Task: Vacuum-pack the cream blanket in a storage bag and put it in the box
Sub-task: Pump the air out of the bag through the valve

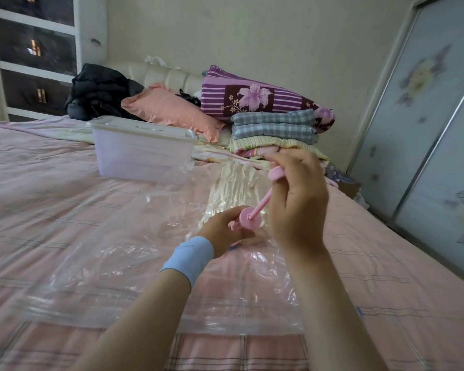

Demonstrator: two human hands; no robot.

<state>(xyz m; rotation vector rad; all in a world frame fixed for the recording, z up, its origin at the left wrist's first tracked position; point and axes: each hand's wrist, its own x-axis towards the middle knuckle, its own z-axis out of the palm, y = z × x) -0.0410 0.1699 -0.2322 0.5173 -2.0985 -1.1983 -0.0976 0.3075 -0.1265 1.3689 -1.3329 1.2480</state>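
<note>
In the head view, the cream blanket [233, 186] already lies inside the clear storage bag [105, 277], which is spread flat on the bed [51, 188]. The blanket sits toward the far end of the bag, its surface drawn into tight wrinkles, so much of the air seems to be out. The left hand [220, 228] has its fingers curled round the body of the pink hand pump [249, 219], which stands on the bag just in front of the blanket. The right hand [298, 199] has its fingers curled round the plunger handle [276, 174], with the rod drawn out above the pump. Pumping therefore looks to be the step in hand. The box [142, 156] stands on the bed well beyond the hands, its lid [142, 128] on. Judging by this, what is left is finishing the suction, taking off the pump, opening the box and putting the packed bag inside.
</note>
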